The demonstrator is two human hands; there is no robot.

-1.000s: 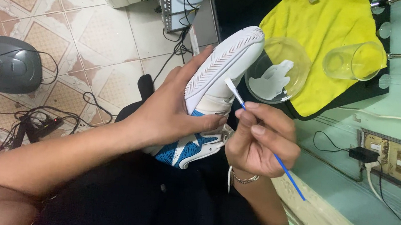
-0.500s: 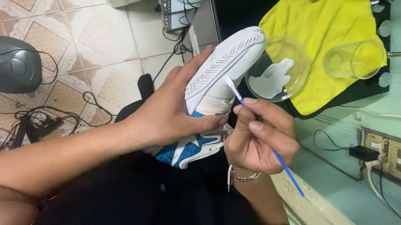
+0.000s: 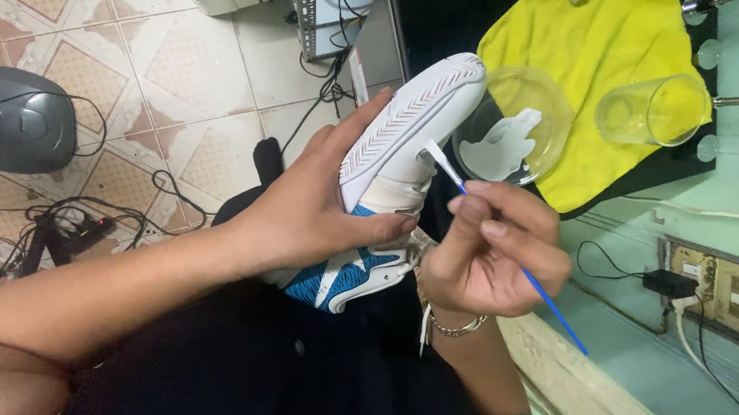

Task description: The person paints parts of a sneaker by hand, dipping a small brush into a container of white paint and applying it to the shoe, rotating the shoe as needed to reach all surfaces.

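left hand (image 3: pixel 313 215): fingers wrapped around white-and-blue sneaker (image 3: pixel 393 159), sole up, above lap | right hand (image 3: pixel 490 249): fingers pinching blue-handled white-tipped swab (image 3: pixel 496 236), tip touching sole edge | clear glass dish (image 3: pixel 513 127) just right

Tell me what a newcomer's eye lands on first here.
First the white and blue shoe at centre, sole up, gripped by the left hand. Next the right hand pressing a blue-handled brush against the sole's edge. Behind them, a bright yellow cloth at upper right carries a clear dish and a glass.
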